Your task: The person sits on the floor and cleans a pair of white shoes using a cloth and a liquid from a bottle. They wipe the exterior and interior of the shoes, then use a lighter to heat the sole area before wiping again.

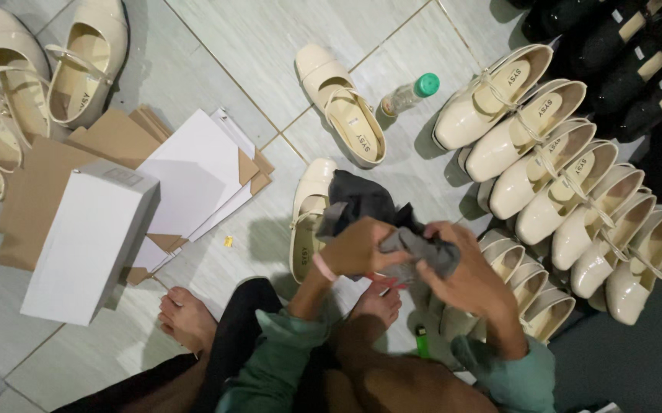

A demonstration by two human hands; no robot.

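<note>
At frame centre, the left hand and right hand are both closed on a dark cloth, apparently mid-wipe; cream shoe beneath.

It looked like the back room of a small shoe seller or a home packing workshop, with the work done on the floor. The pale tiled floor served in place of any surface. Rows of identical cream strap shoes stood packed side by side, with black pairs ranged behind them. A white shoebox rested on a stack of flat brown and white cardboard sheets. More cream shoes lay at the other side.
</note>
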